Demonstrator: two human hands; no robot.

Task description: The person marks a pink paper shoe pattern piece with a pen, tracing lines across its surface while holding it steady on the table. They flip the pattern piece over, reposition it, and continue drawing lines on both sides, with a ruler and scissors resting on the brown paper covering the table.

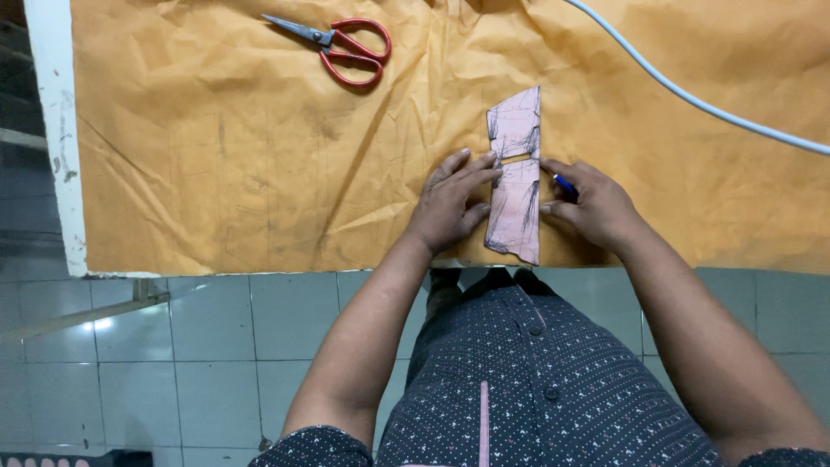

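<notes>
A narrow pink paper piece (516, 186) with dark scribbled marks and a slit across it lies on wrinkled brown paper (242, 147) that covers the table. My left hand (452, 201) rests flat, fingers spread, pressing on the pink piece's left edge. Against its right edge sits my right hand (590, 203), closed around a blue pen (564, 182) of which only the tip shows.
Red-handled scissors (341, 47) lie at the far side of the brown paper. A white cable (692, 99) runs across the upper right. The table's white edge (54, 130) is at the left, tiled floor (207, 346) below it.
</notes>
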